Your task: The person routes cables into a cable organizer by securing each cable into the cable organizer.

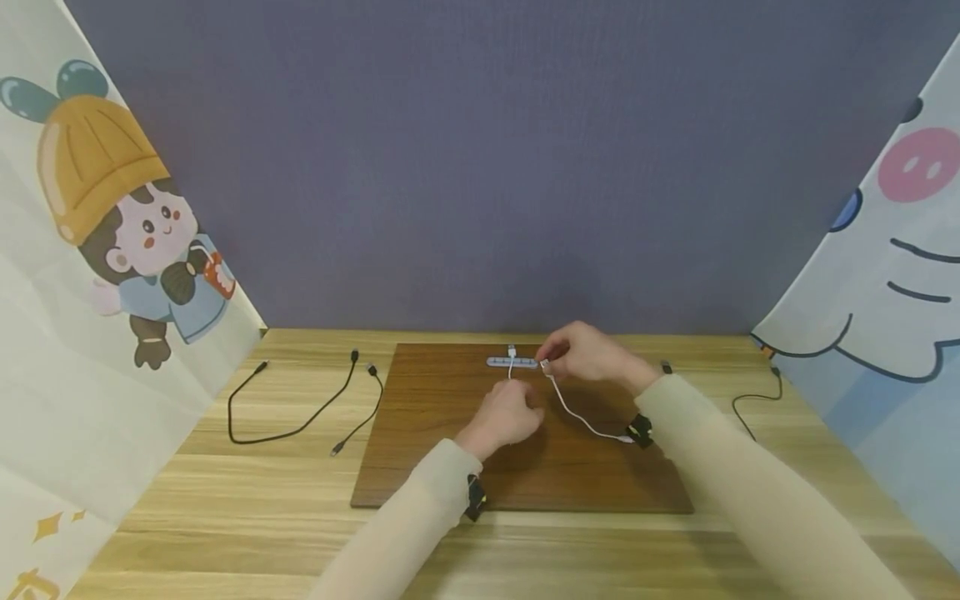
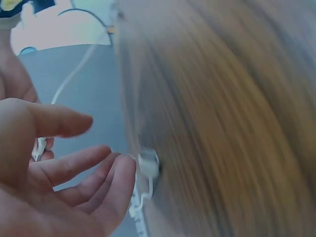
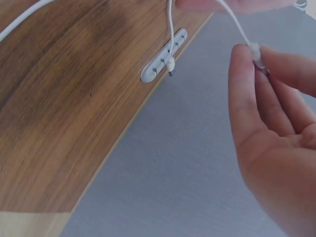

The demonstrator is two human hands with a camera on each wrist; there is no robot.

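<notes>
My right hand [image 1: 585, 354] pinches the plug of a white USB cable [image 1: 573, 414] between thumb and fingertips, just right of a pale cable clip strip [image 1: 497, 362]. In the right wrist view the plug [image 3: 256, 57] sticks out between the fingers, the cable trailing from it. A second white plug [image 1: 512, 352] sits at the strip, its cord running through a slot and down toward my left hand [image 1: 506, 412]. That hand hovers over the dark board, thumb apart from loosely bent fingers, with nothing between them in the left wrist view.
The dark wooden board [image 1: 435, 467] lies on a light wood table [image 1: 262, 517]. Left of it are a long black cable [image 1: 288, 435] and a short black cable [image 1: 367, 419]. Another black cable [image 1: 757, 397] lies at right, before a grey back panel [image 1: 480, 167].
</notes>
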